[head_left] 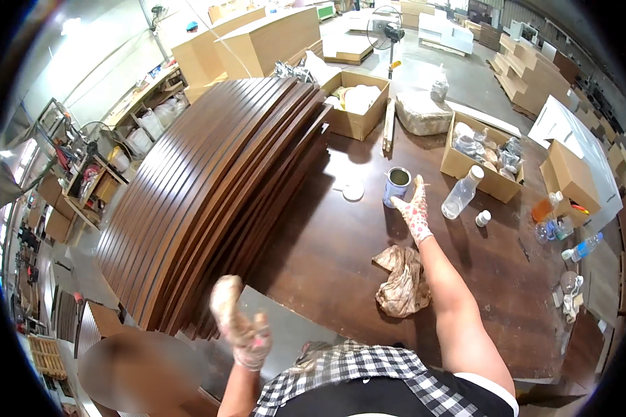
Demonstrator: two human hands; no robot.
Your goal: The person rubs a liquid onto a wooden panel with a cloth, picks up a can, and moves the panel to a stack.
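Observation:
A white glove with pink dots covers my right hand [415, 214], which reaches over the brown table. Its fingers are spread beside an open metal can [397, 186], the thumb close to the can's side; whether they touch I cannot tell. Nearer to me, below that hand, lies a crumpled, brown-stained cloth [402, 281]. My left hand [239, 323], in a stained glove, is raised at the right edge of a tall stack of dark brown slatted panels [202, 181]. Its thumb stands apart from the fingers, and nothing shows in it.
A clear bottle [462, 193] and small white bottle [483, 219] stand right of the can. Left of it is a white round lid [353, 190]. Cardboard boxes [358, 125] with contents line the far side. More bottles [583, 247] stand at the right edge. A fan [391, 31] is behind.

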